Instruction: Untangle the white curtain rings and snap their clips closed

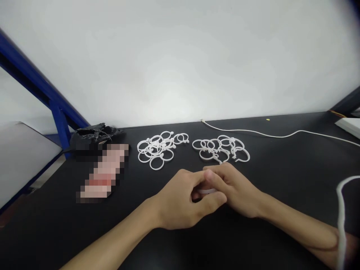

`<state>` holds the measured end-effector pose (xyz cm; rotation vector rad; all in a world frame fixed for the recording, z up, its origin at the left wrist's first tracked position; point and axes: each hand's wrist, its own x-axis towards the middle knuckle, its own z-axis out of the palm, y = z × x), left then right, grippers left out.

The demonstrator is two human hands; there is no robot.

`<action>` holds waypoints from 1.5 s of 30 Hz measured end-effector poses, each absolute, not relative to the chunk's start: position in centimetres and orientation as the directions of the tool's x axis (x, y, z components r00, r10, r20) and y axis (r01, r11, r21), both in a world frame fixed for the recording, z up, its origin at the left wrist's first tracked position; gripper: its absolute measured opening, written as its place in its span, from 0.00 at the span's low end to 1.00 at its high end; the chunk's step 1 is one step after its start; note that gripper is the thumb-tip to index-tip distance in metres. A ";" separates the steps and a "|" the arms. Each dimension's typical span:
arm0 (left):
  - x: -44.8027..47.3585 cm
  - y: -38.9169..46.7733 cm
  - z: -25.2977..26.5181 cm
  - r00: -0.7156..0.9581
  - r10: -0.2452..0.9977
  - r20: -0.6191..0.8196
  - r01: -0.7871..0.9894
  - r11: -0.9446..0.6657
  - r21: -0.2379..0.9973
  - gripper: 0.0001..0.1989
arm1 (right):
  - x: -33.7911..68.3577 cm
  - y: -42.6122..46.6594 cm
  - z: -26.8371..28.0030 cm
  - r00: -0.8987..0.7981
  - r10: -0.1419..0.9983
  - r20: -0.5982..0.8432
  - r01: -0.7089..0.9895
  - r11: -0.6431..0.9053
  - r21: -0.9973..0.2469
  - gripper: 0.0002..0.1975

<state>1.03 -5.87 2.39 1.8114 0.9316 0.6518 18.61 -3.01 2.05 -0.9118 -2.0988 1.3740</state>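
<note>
My left hand (178, 200) and my right hand (239, 189) meet over the front middle of the black table, fingers curled together. Between them shows a short white arc of a plastic curtain ring (206, 191); the rest of it is hidden by the fingers. Just beyond my hands lie two loose groups of similar white rings with small knobs at their ends. The left group (156, 168) is a tangled overlapping heap. In the right group (207, 159), nearest my right hand, some rings look open, with their ends apart.
A blurred-out pinkish flat object (108, 168) lies on the table (281, 168) at left, before crumpled black plastic (95, 131). A white cable (253, 131) runs along the back, and another white cord (341, 210) hangs at right. Blue frame bars (60, 120) stand at left.
</note>
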 end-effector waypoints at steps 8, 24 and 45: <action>1.0 -5.3 1.8 0.592 0.800 0.096 0.327 -0.346 0.879 0.15 | 19.2 -2.4 1.4 -0.739 0.656 0.154 0.288 0.514 -0.808 0.24; -2.6 -1.5 -0.1 0.083 0.910 0.407 0.994 -0.103 0.027 0.10 | 20.1 0.7 0.5 -0.508 0.696 0.508 0.712 0.671 -0.208 0.06; 0.4 -5.3 2.4 0.489 0.869 0.075 0.299 -0.248 0.921 0.14 | 18.5 -3.1 1.4 -0.713 0.687 0.139 0.256 0.439 -0.861 0.24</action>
